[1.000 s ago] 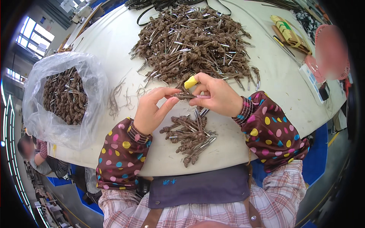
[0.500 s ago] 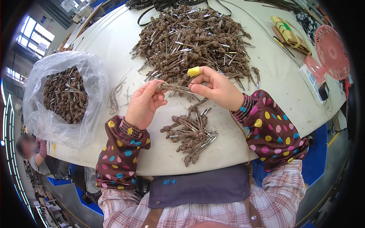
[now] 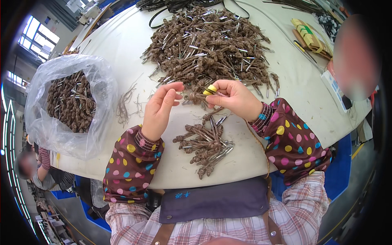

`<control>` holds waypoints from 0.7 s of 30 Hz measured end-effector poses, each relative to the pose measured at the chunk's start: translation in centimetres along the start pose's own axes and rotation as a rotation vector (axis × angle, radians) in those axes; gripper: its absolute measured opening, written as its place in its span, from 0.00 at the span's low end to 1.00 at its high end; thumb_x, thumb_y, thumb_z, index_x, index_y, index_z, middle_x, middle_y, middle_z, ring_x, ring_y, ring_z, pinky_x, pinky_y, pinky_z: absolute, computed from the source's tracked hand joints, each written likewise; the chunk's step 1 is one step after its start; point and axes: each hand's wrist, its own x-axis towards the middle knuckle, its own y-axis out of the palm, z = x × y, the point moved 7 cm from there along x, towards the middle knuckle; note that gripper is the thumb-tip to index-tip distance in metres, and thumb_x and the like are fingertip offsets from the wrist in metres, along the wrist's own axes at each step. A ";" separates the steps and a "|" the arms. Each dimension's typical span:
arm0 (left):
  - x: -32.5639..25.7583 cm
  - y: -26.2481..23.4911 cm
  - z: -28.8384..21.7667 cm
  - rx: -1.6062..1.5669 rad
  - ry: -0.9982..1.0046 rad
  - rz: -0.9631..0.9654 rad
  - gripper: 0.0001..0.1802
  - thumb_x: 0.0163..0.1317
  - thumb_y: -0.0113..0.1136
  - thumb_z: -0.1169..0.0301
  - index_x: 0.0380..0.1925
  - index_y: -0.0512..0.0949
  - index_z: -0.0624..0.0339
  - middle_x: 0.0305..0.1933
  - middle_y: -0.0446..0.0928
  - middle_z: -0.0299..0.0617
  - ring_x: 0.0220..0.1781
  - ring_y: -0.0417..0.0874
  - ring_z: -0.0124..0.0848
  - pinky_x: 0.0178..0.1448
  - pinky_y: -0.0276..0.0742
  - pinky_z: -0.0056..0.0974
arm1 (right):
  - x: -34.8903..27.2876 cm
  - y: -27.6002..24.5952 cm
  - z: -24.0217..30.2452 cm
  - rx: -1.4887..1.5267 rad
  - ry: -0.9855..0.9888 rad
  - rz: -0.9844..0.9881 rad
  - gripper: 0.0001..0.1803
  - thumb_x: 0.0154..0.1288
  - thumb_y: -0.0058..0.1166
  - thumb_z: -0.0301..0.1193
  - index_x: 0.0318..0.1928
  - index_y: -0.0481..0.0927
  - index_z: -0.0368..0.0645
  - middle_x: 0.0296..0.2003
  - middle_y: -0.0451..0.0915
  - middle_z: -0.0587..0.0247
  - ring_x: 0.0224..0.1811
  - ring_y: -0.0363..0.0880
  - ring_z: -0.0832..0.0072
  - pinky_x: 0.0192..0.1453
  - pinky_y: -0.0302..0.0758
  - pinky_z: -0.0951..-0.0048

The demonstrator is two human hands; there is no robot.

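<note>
My right hand (image 3: 237, 99) is closed in a pinch, its index finger wrapped in yellow tape. Between thumb and finger it holds a brown knotted cord (image 3: 195, 98), whose knot points left; the cord partly blends with the heap behind it. Apart from it, my left hand (image 3: 160, 109) holds nothing, its fingers stretched toward the cord. Just beyond both hands rises a big heap of brown knotted cords (image 3: 208, 45) with shiny metal tips. Nearer to me, below my hands, lies a small pile of the same cords (image 3: 204, 145), most tips toward the right.
An open transparent plastic bag (image 3: 104, 87) of knotted cords stands at left, beside loose threads (image 3: 125, 102). At right lie a tape-bound bundle (image 3: 312, 36), a yellow-and-black tool (image 3: 304, 50) and a white box (image 3: 335, 89). A blurred pink fan (image 3: 359, 57) stands there. Another person (image 3: 43, 167) sits far left.
My left hand has let go of the cord's knotted end and opened its fingers. The right hand keeps the cord, with its fingers curled in more.
</note>
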 end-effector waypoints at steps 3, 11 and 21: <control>-0.9 0.2 -4.2 0.524 0.498 -0.107 0.16 0.63 0.56 0.73 0.52 0.74 0.58 0.45 0.77 0.43 0.46 0.78 0.34 0.50 0.74 0.36 | -0.1 -0.1 -0.1 -0.020 0.015 0.006 0.10 0.62 0.58 0.29 0.39 0.77 0.36 0.32 0.81 0.66 0.36 0.77 0.84 0.42 0.72 0.81; -1.9 1.7 -5.7 0.928 0.778 -0.072 0.14 0.50 0.64 0.79 0.40 0.80 0.56 0.37 0.79 0.37 0.39 0.78 0.37 0.45 0.72 0.39 | -0.1 0.3 0.1 -0.090 0.013 0.028 0.08 0.63 0.55 0.27 0.41 0.75 0.36 0.33 0.80 0.66 0.36 0.78 0.83 0.43 0.73 0.81; -1.8 1.4 -5.1 0.943 0.770 -0.131 0.08 0.52 0.62 0.80 0.33 0.78 0.57 0.30 0.79 0.36 0.32 0.81 0.34 0.50 0.76 0.43 | -0.4 0.9 0.0 0.041 0.053 -0.015 0.07 0.65 0.55 0.30 0.40 0.75 0.43 0.29 0.79 0.72 0.21 0.67 0.92 0.21 0.62 0.88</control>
